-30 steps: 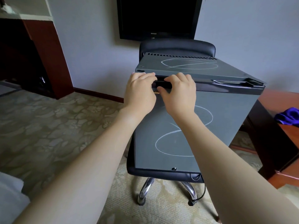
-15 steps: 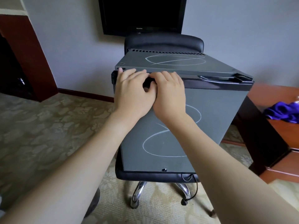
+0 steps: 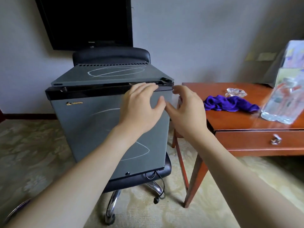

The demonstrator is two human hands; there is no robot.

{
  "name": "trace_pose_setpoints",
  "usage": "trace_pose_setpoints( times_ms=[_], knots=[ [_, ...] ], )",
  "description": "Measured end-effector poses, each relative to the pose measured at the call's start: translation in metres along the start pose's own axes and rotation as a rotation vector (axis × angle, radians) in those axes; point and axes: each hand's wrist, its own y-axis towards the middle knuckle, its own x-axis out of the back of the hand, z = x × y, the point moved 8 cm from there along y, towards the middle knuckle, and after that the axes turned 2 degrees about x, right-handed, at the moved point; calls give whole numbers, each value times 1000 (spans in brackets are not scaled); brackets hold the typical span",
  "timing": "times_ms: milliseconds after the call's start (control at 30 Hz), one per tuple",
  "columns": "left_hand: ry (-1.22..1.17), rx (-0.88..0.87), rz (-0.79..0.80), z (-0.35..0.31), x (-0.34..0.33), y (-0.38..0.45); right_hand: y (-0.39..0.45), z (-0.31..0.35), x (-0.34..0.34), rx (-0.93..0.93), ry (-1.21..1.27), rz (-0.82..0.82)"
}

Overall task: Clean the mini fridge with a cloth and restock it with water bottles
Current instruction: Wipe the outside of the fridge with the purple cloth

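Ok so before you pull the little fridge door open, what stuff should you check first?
1. Door shut at the start: ok, the mini fridge door sits flat and closed.
2. Hand on the handle: ok, the left hand has its fingers over the top edge of the door.
3. Other hand ready: not ok, the right hand hangs beside the door corner and touches nothing.
4. Fridge steady: not ok, it stands on an office chair with wheels, which might roll.
5. Cloth near: ok, the purple cloth lies on the wooden table.
6. Water near: ok, the pack of water bottles stands on that table.
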Motion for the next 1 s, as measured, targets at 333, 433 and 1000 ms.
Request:
trace_pose_setpoints(
  times_ms=[333, 433, 1000],
  knots=[
    [-93, 49, 204, -82, -85, -6, -19, -104, 94, -204, -97, -65],
    [-148, 74, 241, -94, -112, -6, -23, -137, 105, -267, -110, -56],
    [-62, 20, 383, -100, -318, 22, -9, -322, 56, -459, -220, 72]
  ],
)
